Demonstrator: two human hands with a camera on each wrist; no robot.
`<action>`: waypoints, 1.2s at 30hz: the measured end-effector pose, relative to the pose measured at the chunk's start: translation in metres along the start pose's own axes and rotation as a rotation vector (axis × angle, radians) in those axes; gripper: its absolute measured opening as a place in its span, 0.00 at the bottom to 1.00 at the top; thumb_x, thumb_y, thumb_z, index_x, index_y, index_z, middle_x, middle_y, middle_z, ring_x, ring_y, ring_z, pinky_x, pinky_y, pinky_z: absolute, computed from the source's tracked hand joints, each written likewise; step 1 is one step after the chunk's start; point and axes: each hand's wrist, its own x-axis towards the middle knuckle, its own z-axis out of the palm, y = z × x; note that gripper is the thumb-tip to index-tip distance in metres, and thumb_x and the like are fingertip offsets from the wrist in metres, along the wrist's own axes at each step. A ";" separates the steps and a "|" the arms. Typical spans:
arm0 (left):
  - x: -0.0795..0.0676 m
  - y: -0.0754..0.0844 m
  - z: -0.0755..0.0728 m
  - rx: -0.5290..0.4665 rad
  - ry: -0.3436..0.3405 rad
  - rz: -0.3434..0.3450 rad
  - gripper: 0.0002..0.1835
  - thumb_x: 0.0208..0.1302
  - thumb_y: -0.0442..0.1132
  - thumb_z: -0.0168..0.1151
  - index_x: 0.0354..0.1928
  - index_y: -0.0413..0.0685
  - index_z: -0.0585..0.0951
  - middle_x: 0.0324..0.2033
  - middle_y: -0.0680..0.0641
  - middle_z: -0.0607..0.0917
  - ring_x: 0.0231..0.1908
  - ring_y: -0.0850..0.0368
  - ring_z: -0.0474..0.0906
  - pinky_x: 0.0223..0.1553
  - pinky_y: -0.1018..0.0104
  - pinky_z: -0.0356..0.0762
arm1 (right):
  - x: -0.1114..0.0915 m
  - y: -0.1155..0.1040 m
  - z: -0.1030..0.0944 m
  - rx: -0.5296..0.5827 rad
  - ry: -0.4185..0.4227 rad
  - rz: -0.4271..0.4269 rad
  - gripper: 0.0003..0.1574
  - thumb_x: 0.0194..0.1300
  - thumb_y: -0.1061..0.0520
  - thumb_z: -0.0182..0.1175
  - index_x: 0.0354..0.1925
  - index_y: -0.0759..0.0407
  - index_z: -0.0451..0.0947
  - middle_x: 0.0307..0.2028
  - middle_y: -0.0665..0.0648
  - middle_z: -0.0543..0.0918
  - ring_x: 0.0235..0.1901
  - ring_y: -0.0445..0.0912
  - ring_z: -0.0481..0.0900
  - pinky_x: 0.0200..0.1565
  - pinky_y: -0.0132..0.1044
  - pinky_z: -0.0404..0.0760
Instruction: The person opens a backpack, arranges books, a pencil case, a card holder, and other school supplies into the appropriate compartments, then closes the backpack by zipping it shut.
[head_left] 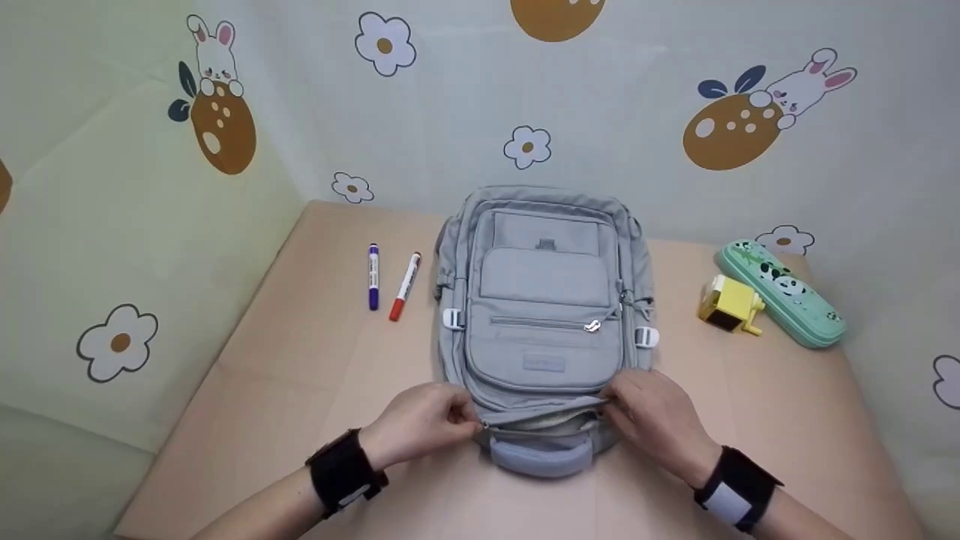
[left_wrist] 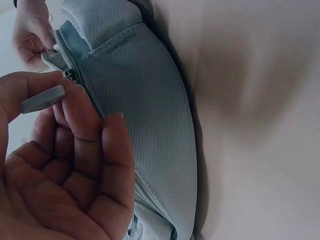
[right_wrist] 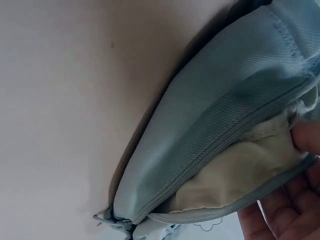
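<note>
A grey backpack (head_left: 546,277) lies front up on the table, its top handle (head_left: 541,459) toward me. My left hand (head_left: 420,424) is at the left end of the partly unzipped top opening. In the left wrist view its thumb and forefinger pinch a grey zipper pull (left_wrist: 44,99) beside the slider (left_wrist: 70,75). My right hand (head_left: 664,418) grips the zippered edge (right_wrist: 220,212) at the opening's right side, thumb inside and fingers outside. Beige lining (right_wrist: 235,175) shows in the gap; deeper contents are hidden.
A purple marker (head_left: 373,277) and a red marker (head_left: 406,286) lie left of the backpack. To its right are a yellow pencil sharpener (head_left: 729,304) with a crank and a green panda pencil case (head_left: 784,294). Patterned cloth (head_left: 450,112) hangs behind the table (head_left: 300,360).
</note>
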 end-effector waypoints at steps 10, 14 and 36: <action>-0.001 0.002 0.000 -0.015 -0.008 -0.011 0.02 0.59 0.41 0.72 0.30 0.56 0.87 0.25 0.65 0.81 0.26 0.68 0.73 0.30 0.67 0.73 | -0.013 0.004 0.010 0.010 -0.037 -0.144 0.10 0.54 0.59 0.67 0.35 0.49 0.78 0.34 0.45 0.78 0.36 0.44 0.77 0.40 0.40 0.77; -0.001 0.003 0.000 -0.009 -0.010 -0.024 0.02 0.59 0.41 0.72 0.30 0.56 0.87 0.24 0.64 0.81 0.26 0.67 0.73 0.30 0.66 0.74 | -0.019 0.006 0.009 0.010 -0.059 -0.145 0.10 0.55 0.56 0.67 0.38 0.49 0.80 0.37 0.46 0.80 0.39 0.44 0.78 0.41 0.40 0.78; 0.030 0.052 0.040 0.236 -0.002 0.189 0.03 0.60 0.43 0.70 0.30 0.61 0.89 0.20 0.69 0.77 0.20 0.74 0.68 0.22 0.76 0.63 | -0.018 0.002 0.008 0.005 0.004 -0.120 0.10 0.55 0.61 0.70 0.36 0.51 0.81 0.36 0.47 0.83 0.35 0.46 0.79 0.36 0.41 0.77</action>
